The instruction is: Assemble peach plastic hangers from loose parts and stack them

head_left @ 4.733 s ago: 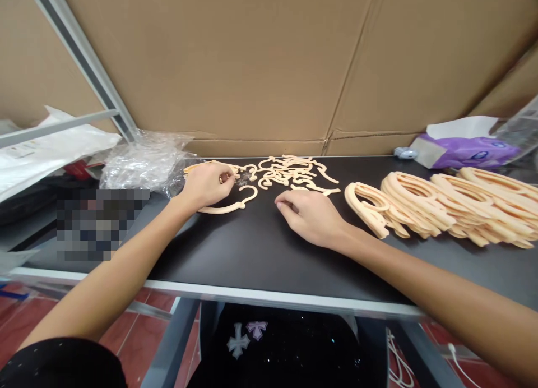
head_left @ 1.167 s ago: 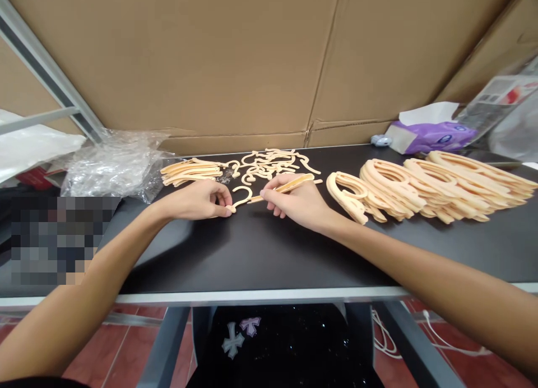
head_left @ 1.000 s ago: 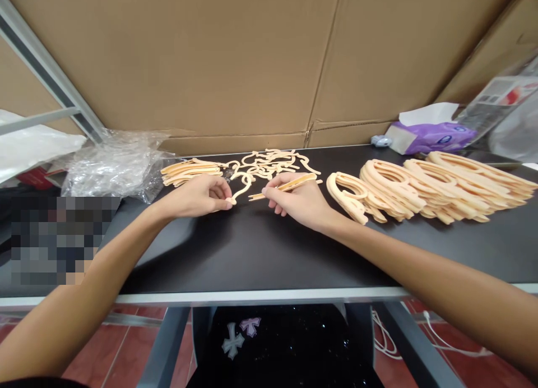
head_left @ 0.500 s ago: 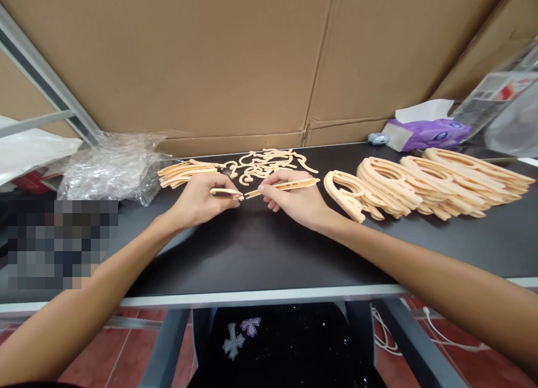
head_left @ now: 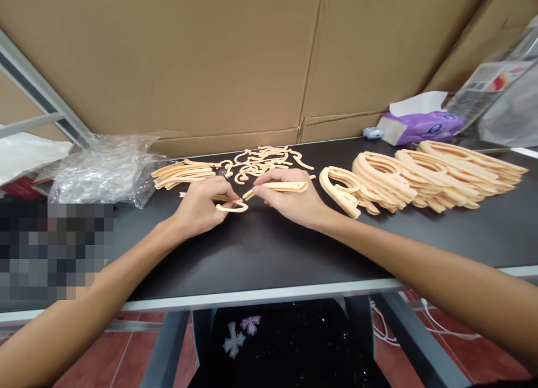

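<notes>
My left hand (head_left: 202, 207) is closed on a beige plastic hanger hook (head_left: 236, 209), whose curve faces me. A thin beige bar shows on both sides of that hand. Opposite it, my right hand (head_left: 296, 204) pinches a long beige hanger arm (head_left: 286, 186) between thumb and fingers. The arm's narrow end points at the hook's base, with the tips very close; I cannot tell whether they touch. Behind the hands lies a loose heap of hanger hooks (head_left: 263, 166). A bundle of hanger arms (head_left: 182, 174) rests beyond my left hand.
Folded hangers (head_left: 382, 178) lie in overlapping piles on the right of the black table (head_left: 269, 259). Clear plastic bags (head_left: 103, 172) sit at the left. A purple tissue pack (head_left: 426, 127) stands at the back right, before a cardboard wall (head_left: 202, 63).
The hook in my left hand has turned so its curve hangs lower, toward me. The arm in my right hand has rolled, showing a broader face. The whole view has shifted slightly.
</notes>
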`<state>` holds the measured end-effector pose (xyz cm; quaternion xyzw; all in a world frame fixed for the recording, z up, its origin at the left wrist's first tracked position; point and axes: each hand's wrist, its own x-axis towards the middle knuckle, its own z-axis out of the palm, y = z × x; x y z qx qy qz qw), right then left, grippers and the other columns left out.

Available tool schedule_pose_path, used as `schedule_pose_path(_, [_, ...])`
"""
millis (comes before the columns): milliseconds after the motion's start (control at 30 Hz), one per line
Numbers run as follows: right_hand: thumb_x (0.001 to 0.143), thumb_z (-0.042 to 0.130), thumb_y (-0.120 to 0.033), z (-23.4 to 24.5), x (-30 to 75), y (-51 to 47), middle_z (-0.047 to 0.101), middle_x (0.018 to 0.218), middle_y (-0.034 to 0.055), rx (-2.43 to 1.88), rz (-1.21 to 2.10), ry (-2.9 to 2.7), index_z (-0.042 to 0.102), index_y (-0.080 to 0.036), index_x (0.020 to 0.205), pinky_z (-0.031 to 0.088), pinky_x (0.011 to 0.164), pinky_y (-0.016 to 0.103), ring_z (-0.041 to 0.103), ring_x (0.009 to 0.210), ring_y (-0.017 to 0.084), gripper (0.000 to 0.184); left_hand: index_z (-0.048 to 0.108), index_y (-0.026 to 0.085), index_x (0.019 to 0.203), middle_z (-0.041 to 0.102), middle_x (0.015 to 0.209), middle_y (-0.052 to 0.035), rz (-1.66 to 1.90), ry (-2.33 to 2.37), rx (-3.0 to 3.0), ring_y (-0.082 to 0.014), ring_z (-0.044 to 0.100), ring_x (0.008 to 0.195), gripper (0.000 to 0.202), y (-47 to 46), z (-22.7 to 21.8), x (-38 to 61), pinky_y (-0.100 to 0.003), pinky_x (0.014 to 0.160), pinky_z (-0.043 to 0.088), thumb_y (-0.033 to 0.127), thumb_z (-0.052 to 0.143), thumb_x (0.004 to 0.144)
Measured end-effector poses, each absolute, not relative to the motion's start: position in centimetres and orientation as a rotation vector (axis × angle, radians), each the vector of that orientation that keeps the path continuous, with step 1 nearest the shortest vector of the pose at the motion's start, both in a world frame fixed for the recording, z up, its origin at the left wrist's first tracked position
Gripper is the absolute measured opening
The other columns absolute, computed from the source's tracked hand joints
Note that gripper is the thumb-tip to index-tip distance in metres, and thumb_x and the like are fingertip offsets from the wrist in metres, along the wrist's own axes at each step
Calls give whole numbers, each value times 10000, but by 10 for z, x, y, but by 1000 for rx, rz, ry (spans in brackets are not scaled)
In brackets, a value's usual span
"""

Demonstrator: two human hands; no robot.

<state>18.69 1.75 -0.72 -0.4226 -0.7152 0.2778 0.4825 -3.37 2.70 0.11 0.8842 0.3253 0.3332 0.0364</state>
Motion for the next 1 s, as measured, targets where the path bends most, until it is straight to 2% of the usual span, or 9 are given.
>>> schedule_pose_path(233, [831,688,-188,-6,188,14,752,727,-7,-989,609,-1813,763,-184,800,512,715,276,693,691,147,81,733,165,774,708,735,-29,1041,910,2840,-143,629,678,138,27,-1,-33,-262,650,463,133,625,854])
schedule_pose_path(400, [849,683,-187,-10,189,15,797,859,15,-928,445,-1878,792,-198,847,533,743,271,731,799,168,110,717,173,789,703,754,-36,1024,915,2940,-159,622,694,150,26,1,-36,-282,661,455,103,598,848])
schedule_pose_path(667, [906,637,-208,-14,192,16,808,884,41,-763,182,-2016,793,-179,901,552,754,275,742,780,170,159,711,169,784,677,720,-37,1107,896,3081,-146,588,650,170,27,-3,-36,-272,623,442,119,583,885])
schedule_pose_path(833, [915,621,-222,-18,191,16,805,887,38,-766,193,-2020,788,-195,900,545,758,281,738,778,172,171,691,181,759,674,712,-41,1099,861,3157,-151,573,638,176,28,-9,-36,-278,618,453,143,584,893])
schedule_pose_path(1000, [911,611,-237,-17,191,16,802,900,29,-842,270,-2055,787,-224,900,530,799,299,736,823,187,178,684,192,751,689,715,-47,1017,1015,3164,-163,595,658,195,27,-13,-36,-286,634,463,174,560,900])
